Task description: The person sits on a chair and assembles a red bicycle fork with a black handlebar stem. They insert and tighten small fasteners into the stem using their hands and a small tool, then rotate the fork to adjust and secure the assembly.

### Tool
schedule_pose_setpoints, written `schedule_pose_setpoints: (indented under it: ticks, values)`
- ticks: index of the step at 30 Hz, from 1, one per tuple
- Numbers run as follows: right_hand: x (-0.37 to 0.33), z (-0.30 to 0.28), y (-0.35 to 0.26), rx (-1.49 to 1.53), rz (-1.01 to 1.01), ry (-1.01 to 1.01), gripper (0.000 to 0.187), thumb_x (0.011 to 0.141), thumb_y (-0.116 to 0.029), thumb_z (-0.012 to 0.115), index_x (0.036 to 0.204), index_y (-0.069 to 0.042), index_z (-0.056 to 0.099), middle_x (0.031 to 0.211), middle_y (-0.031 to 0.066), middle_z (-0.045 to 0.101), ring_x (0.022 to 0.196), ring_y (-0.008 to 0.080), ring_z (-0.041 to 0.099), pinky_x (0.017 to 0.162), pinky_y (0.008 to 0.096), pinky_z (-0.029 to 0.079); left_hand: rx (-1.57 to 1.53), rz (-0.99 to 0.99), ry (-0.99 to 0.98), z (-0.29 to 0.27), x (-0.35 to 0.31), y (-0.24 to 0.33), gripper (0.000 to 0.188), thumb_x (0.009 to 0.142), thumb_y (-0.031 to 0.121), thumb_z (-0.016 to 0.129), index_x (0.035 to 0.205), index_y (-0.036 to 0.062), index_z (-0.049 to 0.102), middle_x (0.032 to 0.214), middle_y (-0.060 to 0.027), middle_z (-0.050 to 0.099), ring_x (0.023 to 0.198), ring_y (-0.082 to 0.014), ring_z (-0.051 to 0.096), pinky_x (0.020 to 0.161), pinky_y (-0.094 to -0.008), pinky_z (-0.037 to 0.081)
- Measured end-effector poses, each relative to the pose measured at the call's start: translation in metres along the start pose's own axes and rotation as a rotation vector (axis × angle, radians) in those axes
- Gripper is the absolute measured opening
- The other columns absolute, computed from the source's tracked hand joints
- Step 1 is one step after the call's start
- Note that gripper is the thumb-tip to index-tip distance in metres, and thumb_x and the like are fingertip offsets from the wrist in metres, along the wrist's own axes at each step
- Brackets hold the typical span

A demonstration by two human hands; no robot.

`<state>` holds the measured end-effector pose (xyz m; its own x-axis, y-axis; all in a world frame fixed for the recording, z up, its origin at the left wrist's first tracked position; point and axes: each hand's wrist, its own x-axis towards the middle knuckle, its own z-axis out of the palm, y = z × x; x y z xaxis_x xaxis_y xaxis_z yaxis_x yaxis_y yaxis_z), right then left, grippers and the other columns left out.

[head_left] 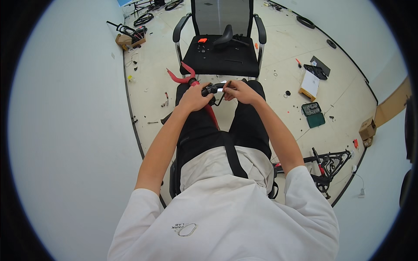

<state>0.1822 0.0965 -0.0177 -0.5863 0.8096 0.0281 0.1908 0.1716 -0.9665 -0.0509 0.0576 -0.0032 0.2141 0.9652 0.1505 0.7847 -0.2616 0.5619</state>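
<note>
Handlebar clamp [211, 90] upper centre of picture, against red bike frame [212, 116]; left hand [195, 97] wrapped round it; right hand [237, 91] pinching hex key [220, 100]. Seemingly part-assembled; tightness cannot be told; saddle [224, 39] loose on chair [204, 65].

Left hand [196, 96] and right hand [241, 92] curl near each other.

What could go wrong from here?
The black L-shaped key in the right hand could slip off.
The red frame seems steadied only by the legs and left hand, so it may twist if the hold on the black handlebar part loosens.
Small loose parts on the chair seat might roll off if bumped.
</note>
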Motion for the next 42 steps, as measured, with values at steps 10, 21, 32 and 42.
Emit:
schedule_pose_setpoints:
  ticks: [10,21,32,42]
  values:
    - [0.003,0.004,-0.009,-0.090,-0.033,0.000,0.012,0.099,-0.008,0.050,0.097,0.002,0.056,0.079,0.0100,0.066,0.073,0.0161,0.067,0.068,0.0302,0.055,0.000,-0.005,-0.014,0.002,0.001,-0.001,0.056,0.081,0.037,0.064,0.131,0.0122,0.058,0.114,-0.0208,0.065,0.110,-0.0377,0.060,0.096,-0.0417,0.048]
    - [0.012,0.006,-0.023,-0.289,-0.096,-0.031,0.014,0.096,-0.010,0.053,0.094,0.003,0.057,0.075,0.0096,0.067,0.066,0.0179,0.067,0.063,0.0308,0.053,-0.021,0.026,0.013,0.000,0.000,0.000,0.060,0.080,0.037,0.068,0.131,0.0082,0.057,0.107,-0.0235,0.067,0.100,-0.0365,0.065,0.088,-0.0394,0.050]
    - [0.010,0.002,0.003,0.144,0.054,0.061,0.016,0.099,-0.012,0.051,0.099,0.004,0.054,0.083,0.0145,0.065,0.075,0.0234,0.071,0.070,0.0337,0.061,-0.003,-0.009,-0.001,-0.003,-0.002,0.005,0.056,0.080,0.036,0.064,0.130,0.0104,0.058,0.111,-0.0206,0.067,0.104,-0.0357,0.063,0.092,-0.0404,0.050]
    - [0.000,0.015,0.034,0.570,0.228,0.291,0.019,0.096,-0.011,0.053,0.103,0.007,0.053,0.089,0.0161,0.062,0.082,0.0308,0.071,0.075,0.0360,0.062,-0.022,-0.010,0.014,-0.003,-0.004,0.005,0.056,0.080,0.036,0.064,0.130,0.0110,0.059,0.112,-0.0207,0.066,0.104,-0.0361,0.064,0.093,-0.0404,0.049]
